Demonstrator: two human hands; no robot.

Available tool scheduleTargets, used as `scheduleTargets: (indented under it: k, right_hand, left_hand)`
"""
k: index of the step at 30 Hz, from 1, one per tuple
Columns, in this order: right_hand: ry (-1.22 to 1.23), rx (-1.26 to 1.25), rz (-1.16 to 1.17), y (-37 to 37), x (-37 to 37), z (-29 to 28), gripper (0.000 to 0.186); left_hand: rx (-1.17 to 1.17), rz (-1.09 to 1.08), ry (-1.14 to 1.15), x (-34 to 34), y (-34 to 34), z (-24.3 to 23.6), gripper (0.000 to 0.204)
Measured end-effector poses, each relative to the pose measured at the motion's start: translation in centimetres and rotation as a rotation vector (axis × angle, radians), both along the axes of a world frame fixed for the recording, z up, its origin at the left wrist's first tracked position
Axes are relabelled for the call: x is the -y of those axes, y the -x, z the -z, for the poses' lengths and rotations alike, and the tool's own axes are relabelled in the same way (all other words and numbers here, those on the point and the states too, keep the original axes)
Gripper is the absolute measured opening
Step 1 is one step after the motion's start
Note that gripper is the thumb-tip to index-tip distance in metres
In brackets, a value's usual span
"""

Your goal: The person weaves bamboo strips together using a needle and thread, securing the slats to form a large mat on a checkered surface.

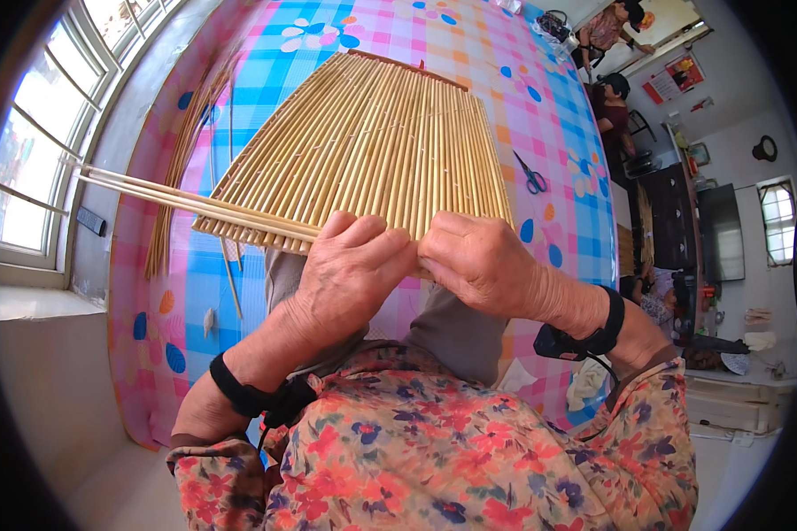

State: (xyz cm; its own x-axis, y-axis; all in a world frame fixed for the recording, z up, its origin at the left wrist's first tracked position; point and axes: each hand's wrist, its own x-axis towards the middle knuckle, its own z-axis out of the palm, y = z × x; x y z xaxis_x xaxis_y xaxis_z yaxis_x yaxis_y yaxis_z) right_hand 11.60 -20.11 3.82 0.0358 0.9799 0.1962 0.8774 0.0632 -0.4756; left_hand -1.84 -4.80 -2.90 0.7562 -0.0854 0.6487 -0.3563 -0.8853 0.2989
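Here, curled fingers (352, 232) pinch a ribbed stalk mat (363, 146).

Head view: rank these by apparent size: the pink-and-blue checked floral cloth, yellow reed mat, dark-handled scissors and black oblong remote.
1. Checked floral cloth
2. Yellow reed mat
3. Dark-handled scissors and black remote, unranked: too close in size

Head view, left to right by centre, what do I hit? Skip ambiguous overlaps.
Barred window → dark remote-like object → bundle of loose reeds → left hand → right hand → scissors → dark screen → small window
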Motion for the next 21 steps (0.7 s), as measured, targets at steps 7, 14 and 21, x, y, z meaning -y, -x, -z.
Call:
scheduleTargets:
  k: [7, 14, 21]
  right_hand:
    - [0.025, -0.06, -0.003, -0.6, 0.0, 0.7, 0.011]
    - [0.086, -0.149, 0.097, -0.2, 1.4, 1.3, 0.013]
    - [0.057, 0.133, 0.072, 0.3, 1.9, 1.6, 0.014]
  left_hand:
    - [-0.031, -0.014, -0.015, 0.0, -0.2, -0.2, 0.015]
    - [-0.049, -0.054, 0.043, 0.3, -0.1, 0.4, 0.015]
    - [-0.143, -0.068, 0.083, 0.2, 0.4, -0.2, 0.023]
